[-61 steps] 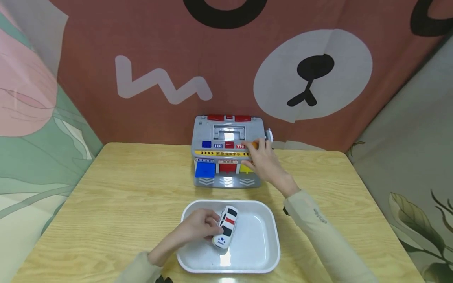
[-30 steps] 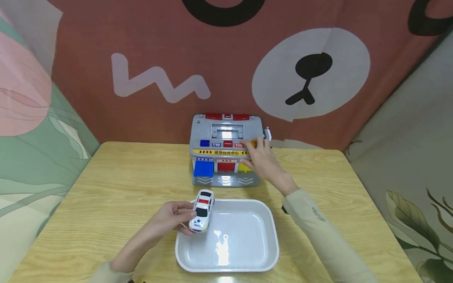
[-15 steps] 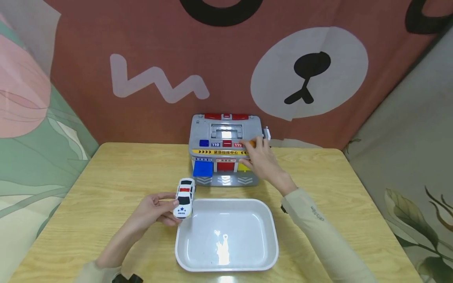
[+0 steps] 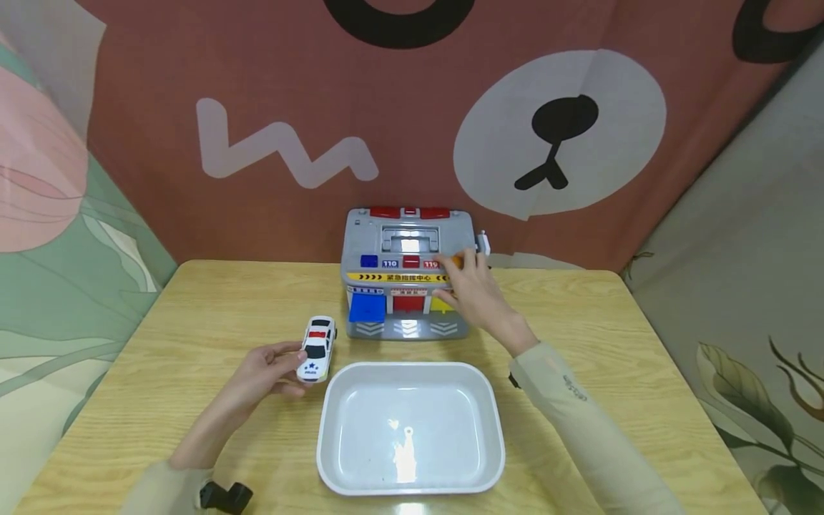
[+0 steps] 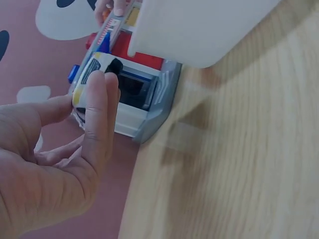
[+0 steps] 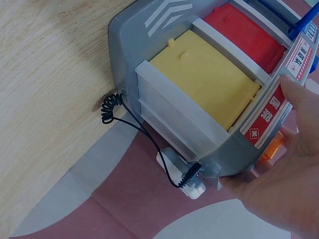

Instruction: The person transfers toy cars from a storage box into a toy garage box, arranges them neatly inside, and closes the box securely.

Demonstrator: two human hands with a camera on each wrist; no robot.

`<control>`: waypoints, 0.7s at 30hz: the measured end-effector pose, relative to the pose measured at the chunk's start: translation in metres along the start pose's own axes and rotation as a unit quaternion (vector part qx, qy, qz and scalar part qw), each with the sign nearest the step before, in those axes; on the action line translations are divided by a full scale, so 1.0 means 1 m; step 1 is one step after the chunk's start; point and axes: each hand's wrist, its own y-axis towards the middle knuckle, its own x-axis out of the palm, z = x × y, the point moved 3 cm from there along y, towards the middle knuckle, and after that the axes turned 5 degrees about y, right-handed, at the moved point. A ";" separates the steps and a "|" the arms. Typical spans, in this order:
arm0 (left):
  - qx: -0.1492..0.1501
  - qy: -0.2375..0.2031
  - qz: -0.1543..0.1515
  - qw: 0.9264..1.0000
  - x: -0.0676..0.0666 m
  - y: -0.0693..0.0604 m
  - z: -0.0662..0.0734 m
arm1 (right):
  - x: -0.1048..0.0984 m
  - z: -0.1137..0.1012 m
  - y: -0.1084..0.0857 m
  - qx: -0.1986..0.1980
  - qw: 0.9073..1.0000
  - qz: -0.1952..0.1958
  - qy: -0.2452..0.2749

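Observation:
A white toy police car (image 4: 316, 348) with a red roof stripe is pinched between thumb and fingers of my left hand (image 4: 265, 373), above the table left of the tray; in the left wrist view the fingers partly cover the car (image 5: 94, 67). My right hand (image 4: 481, 297) grips the front right top edge of the grey toy garage (image 4: 367, 229), its thumb on the front sign. The blue door (image 4: 368, 308) is raised, with a dark bay behind it in the left wrist view. The red door (image 6: 244, 35) and yellow door (image 6: 204, 77) are down.
A white plastic tray (image 4: 412, 488) stands on the wooden table (image 4: 212, 307) in front of the garage. A white handset (image 6: 184, 174) on a coiled black cord hangs at the garage's right side. A printed curtain (image 4: 290, 214) rises behind the table.
My left hand has carried the police car from over the tray to the left and farther back, beside the tray's far left corner. My right hand keeps its grip on the garage.

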 end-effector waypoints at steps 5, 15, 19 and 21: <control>-0.024 0.002 0.006 1.000 0.002 0.011 -0.005 | -0.001 0.000 0.000 0.000 1.000 -0.001 0.001; -0.028 -0.055 -0.014 0.998 0.005 0.033 -0.014 | -0.001 0.000 0.000 -0.002 1.000 0.003 -0.002; -0.038 -0.060 -0.021 0.997 0.009 0.038 -0.016 | -0.001 -0.001 0.000 -0.004 1.000 0.004 -0.001; -0.046 -0.059 -0.022 0.997 0.011 0.041 -0.016 | -0.001 -0.001 -0.001 -0.006 1.000 0.003 0.000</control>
